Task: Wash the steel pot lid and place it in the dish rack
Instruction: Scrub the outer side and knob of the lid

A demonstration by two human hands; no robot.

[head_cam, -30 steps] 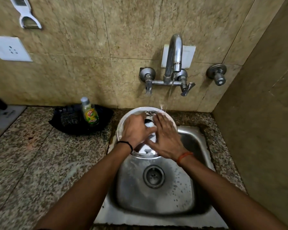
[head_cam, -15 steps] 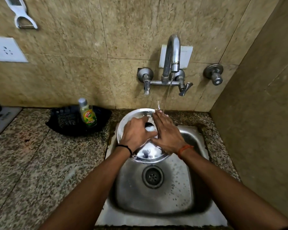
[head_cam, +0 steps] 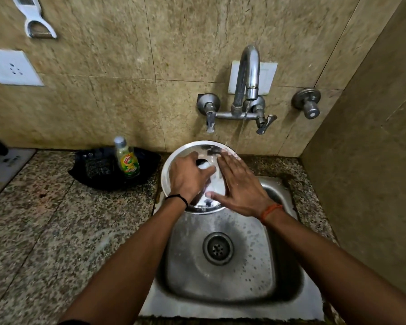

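A round steel pot lid (head_cam: 174,160) is held tilted over the back of the steel sink (head_cam: 220,308), under the running tap (head_cam: 247,73). My left hand (head_cam: 189,178) grips the lid around its dark centre knob, fingers closed. My right hand (head_cam: 240,186) lies flat on the lid's wet surface with fingers spread. A thin stream of water falls at the lid's far right rim. No dish rack is in view.
A dish-soap bottle (head_cam: 127,158) stands in a black tray (head_cam: 94,172) on the granite counter (head_cam: 45,231) to the left. A wall valve (head_cam: 308,105) sits right of the tap. A socket plate (head_cam: 11,68) and a white peeler (head_cam: 34,18) hang on the tiled wall.
The lid stays under the tap in my left hand. My right hand has slid over its surface, fingers spreading toward the far rim. The view has shifted slightly.
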